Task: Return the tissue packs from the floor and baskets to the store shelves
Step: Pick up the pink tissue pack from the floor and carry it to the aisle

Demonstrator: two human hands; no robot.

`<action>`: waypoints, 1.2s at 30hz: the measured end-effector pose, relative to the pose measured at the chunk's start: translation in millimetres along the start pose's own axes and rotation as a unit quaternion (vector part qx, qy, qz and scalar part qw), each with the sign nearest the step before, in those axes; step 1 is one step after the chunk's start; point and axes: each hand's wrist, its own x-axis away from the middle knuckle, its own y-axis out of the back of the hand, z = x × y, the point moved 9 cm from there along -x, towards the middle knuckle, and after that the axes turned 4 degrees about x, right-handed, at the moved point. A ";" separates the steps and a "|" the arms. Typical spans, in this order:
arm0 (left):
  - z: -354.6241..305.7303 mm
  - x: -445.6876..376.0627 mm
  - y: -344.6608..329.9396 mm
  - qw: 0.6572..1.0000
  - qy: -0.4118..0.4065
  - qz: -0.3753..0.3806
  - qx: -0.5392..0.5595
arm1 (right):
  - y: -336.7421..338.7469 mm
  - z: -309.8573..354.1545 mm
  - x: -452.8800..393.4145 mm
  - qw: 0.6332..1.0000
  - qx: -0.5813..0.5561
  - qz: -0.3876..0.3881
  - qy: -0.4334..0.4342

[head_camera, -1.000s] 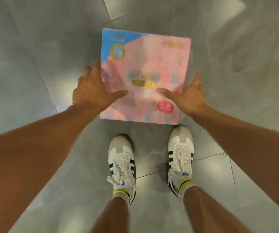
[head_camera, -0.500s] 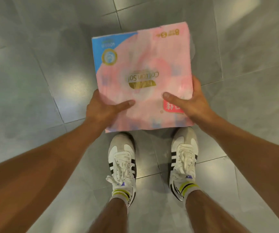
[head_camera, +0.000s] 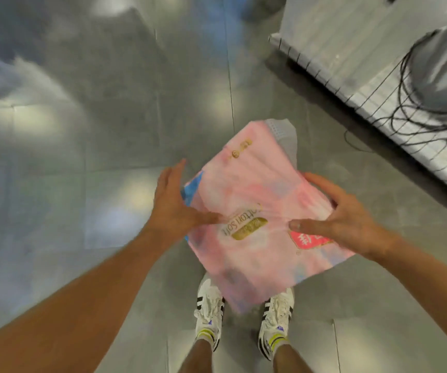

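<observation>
- Tissue pack [head_camera: 257,208]: pink wrapper, blue corner at left, tilted, held off the floor [head_camera: 82,157] above 2 white shoes [head_camera: 208,305].
- Left hand [head_camera: 173,205]: flat against the pack's left edge, thumb pressed on the top face, fingers straight.
- Right hand [head_camera: 346,219]: spread over the pack's right edge, thumb on top near the red label, fingers curving round the side.
- Upper right: low white shelf [head_camera: 324,49] with a wire-grid edge; black cables [head_camera: 418,109] coiled on it beside a grey bag [head_camera: 443,65].
</observation>
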 end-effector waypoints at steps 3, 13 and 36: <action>-88.7 36.8 84.7 0.989 -0.054 0.052 -0.131 | 29.2 125.3 42.1 0.994 0.079 0.032 0.072; -302.5 244.6 334.7 0.974 -0.226 0.022 0.014 | 87.4 511.0 181.8 0.941 0.198 0.047 0.271; -318.1 631.2 532.3 0.739 -0.274 -0.523 0.324 | -44.8 803.8 332.5 0.831 -0.054 0.225 0.506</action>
